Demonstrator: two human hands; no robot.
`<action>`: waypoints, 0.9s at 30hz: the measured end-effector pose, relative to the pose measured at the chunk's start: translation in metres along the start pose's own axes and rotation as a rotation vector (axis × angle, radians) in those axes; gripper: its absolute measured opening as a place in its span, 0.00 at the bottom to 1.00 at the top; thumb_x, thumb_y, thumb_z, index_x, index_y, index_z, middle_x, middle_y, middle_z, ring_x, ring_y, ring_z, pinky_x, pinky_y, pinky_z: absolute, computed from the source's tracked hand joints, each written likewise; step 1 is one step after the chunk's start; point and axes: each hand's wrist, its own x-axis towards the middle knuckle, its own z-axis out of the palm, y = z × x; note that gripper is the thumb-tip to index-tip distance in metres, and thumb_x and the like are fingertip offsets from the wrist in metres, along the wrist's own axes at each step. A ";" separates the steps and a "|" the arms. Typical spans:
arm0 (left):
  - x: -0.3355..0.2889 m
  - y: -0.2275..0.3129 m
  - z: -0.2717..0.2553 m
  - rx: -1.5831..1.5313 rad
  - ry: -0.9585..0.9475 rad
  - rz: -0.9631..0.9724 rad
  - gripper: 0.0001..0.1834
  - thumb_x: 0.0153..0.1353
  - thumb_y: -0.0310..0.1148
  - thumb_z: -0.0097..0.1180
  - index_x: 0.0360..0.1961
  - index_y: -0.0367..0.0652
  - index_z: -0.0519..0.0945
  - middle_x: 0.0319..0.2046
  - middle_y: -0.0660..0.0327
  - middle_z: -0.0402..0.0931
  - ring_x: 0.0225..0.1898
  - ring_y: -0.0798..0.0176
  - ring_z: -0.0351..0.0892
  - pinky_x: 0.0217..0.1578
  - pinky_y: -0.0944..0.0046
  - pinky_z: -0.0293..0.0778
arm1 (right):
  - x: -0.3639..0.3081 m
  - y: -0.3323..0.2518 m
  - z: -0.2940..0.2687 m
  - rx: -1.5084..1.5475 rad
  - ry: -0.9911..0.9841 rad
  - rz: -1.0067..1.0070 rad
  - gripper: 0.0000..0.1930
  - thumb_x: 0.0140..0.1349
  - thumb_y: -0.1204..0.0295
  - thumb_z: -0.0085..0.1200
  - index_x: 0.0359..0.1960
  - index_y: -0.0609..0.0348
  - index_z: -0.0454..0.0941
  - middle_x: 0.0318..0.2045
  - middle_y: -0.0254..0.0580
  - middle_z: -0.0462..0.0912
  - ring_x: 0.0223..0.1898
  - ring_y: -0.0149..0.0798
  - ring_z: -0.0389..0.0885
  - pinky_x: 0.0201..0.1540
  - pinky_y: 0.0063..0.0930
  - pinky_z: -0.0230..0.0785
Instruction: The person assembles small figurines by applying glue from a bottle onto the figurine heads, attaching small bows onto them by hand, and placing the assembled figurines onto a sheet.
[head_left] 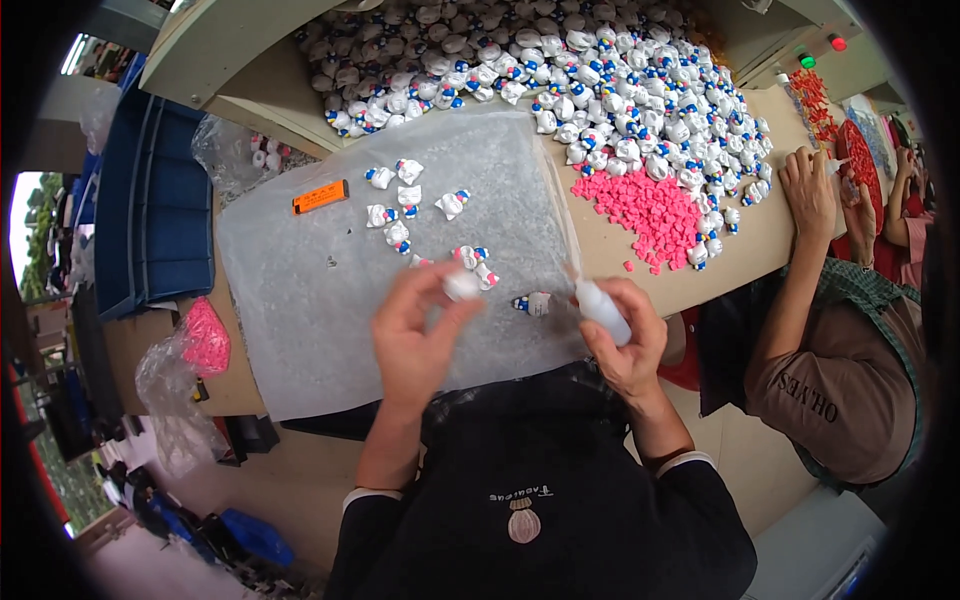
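Note:
Between the thumb and fingers of my left hand [412,335] is a small white figurine [461,286], partly blurred. My right hand [630,345] grips a white squeeze bottle [603,312], tilted with its thin nozzle toward the upper left. Between my hands, a white and blue figurine [532,303] lies on the translucent sheet [300,350]. Just beyond my left hand sit a few figurines with pink parts [487,275]. Farther off, several more white and blue figurines [409,171] are scattered on the sheet.
A large heap of figurines [620,90] fills the back, beside a pile of small pink pieces [645,215]. An orange box [321,197] lies on the sheet. Blue bins [165,200] and a bag of pink pieces [205,335] are at left. Another person's arm [805,240] is at right.

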 end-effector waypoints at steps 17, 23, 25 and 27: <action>-0.031 -0.029 0.016 -0.395 -0.144 -0.212 0.17 0.52 0.16 0.61 0.43 0.33 0.73 0.35 0.58 0.79 0.38 0.68 0.79 0.40 0.70 0.76 | 0.003 -0.017 -0.001 -0.220 -0.226 -0.276 0.21 0.38 0.75 0.70 0.38 0.65 0.81 0.19 0.39 0.78 0.19 0.33 0.68 0.22 0.24 0.59; -0.027 -0.026 0.022 -0.397 -0.174 -0.232 0.17 0.51 0.16 0.61 0.43 0.33 0.73 0.34 0.58 0.79 0.38 0.68 0.79 0.41 0.70 0.76 | -0.002 -0.024 -0.008 -0.267 -0.203 -0.217 0.18 0.41 0.70 0.68 0.35 0.68 0.81 0.20 0.41 0.80 0.20 0.34 0.70 0.23 0.24 0.61; -0.035 -0.032 0.013 -0.363 -0.101 -0.212 0.17 0.51 0.16 0.61 0.43 0.33 0.73 0.34 0.58 0.79 0.38 0.68 0.79 0.41 0.70 0.76 | 0.001 -0.016 0.002 -0.222 -0.260 -0.216 0.18 0.41 0.70 0.68 0.35 0.68 0.81 0.20 0.41 0.80 0.20 0.34 0.70 0.23 0.25 0.60; -0.033 -0.034 0.013 -0.367 -0.100 -0.199 0.17 0.51 0.17 0.62 0.42 0.33 0.73 0.34 0.59 0.79 0.38 0.69 0.79 0.41 0.70 0.75 | 0.001 -0.016 0.002 -0.234 -0.235 -0.208 0.18 0.41 0.70 0.67 0.34 0.68 0.82 0.20 0.41 0.79 0.20 0.34 0.70 0.23 0.24 0.60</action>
